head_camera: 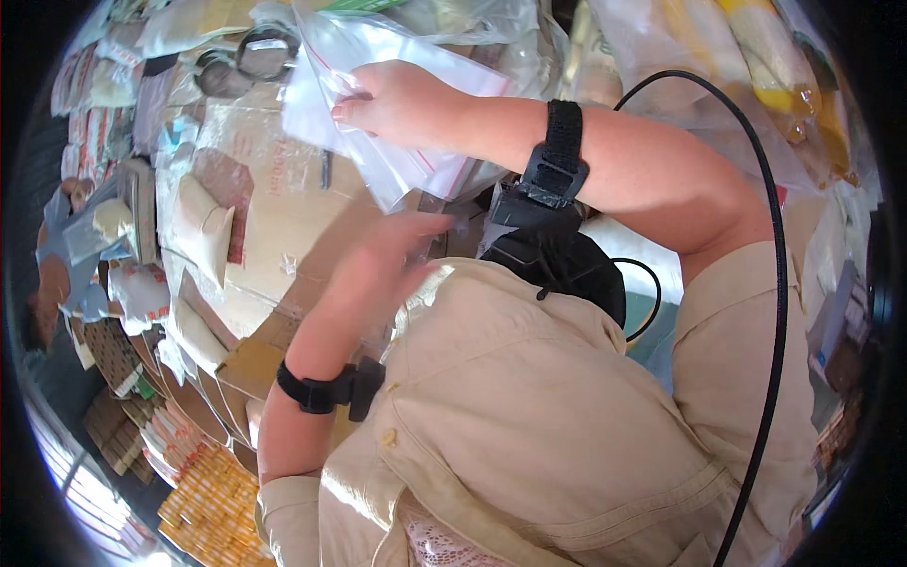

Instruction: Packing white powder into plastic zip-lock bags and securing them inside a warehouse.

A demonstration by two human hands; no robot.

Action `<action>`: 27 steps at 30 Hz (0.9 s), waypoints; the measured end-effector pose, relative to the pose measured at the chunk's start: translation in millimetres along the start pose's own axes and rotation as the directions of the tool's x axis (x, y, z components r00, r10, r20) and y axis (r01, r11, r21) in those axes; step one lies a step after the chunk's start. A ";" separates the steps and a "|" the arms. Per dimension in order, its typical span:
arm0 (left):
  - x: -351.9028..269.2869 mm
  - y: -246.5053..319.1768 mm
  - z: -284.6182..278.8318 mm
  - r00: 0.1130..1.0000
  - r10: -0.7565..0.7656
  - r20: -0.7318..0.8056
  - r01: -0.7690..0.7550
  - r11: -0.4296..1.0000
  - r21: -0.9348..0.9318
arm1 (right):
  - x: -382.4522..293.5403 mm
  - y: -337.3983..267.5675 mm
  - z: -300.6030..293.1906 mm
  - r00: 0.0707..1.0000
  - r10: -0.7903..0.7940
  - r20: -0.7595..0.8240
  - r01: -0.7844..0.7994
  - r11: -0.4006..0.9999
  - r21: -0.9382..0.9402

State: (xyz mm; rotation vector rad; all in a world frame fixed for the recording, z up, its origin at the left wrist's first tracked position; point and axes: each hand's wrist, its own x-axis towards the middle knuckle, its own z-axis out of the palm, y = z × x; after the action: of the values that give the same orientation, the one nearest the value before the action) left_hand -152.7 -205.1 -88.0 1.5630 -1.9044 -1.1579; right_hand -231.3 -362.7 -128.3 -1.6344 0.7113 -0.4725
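My right hand (404, 106) grips a stack of clear plastic zip bags (453, 78) with pink-red seal lines, pinched between thumb and curled fingers. Below the bags' lower corner is my left hand (375, 262), blurred by motion, its thumb and fingers apart and nothing visible in them. Both wrists wear black straps with small black devices. Under the bags and to the left of them spreads a flattened brown cardboard surface (283, 205) bearing print. A dark, thin pen-like object (326, 169) lies on it near the bags.
Filled pale pouches (202, 227) lie on the cardboard's left side, with tape-like rolls (266, 53) beyond. Another person (60, 276) is at the far left. Yellow-and-white packs (212, 510) are stacked lower left. A black cable (772, 283) arcs past my right arm.
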 end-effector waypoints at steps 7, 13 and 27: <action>-52.0 -1.7 17.1 0.867 0.255 0.429 -0.126 0.943 -0.308 | -8.4 -33.2 23.4 0.991 -0.031 0.132 0.046 0.993 -0.108; -57.8 14.5 33.6 0.791 -0.470 0.392 0.542 0.835 -0.092 | -11.7 -32.8 47.8 0.984 -0.087 0.153 0.105 0.988 -0.112; -82.8 -2.7 46.3 0.850 0.012 0.526 0.013 0.999 -0.043 | -32.1 -30.7 61.5 0.987 -0.163 0.015 0.163 0.985 -0.048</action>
State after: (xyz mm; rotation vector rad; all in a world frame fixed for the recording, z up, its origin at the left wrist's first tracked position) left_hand -162.5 -111.6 -101.3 1.3040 -2.1802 -1.7601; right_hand -208.3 -293.6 -107.1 -1.7482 0.5870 -0.5662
